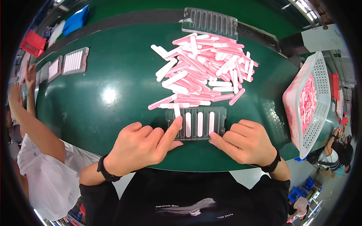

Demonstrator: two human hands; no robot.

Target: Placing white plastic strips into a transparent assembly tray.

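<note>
In front of me a clear slotted tray (194,127) lies on the green table, several white strips standing in its slots. My left hand (145,141) is closed at the tray's left end. Its index finger and thumb hold a tilted white strip (177,110), shaped like a nail file, whose upper end sticks out past the tray's far edge. At the right end, my right hand (245,142) has curled fingers, its fingertips on the lower end of another white strip (211,122). Just beyond the tray is a loose pile of pink and white strips (203,64).
A second clear slotted tray (209,23) lies behind the pile. On the right stands a white plastic basket (320,75) of pink strips. Filled trays (75,61) lie far left, beside a co-worker's raised arm (37,124). A red bin (33,43) stands behind.
</note>
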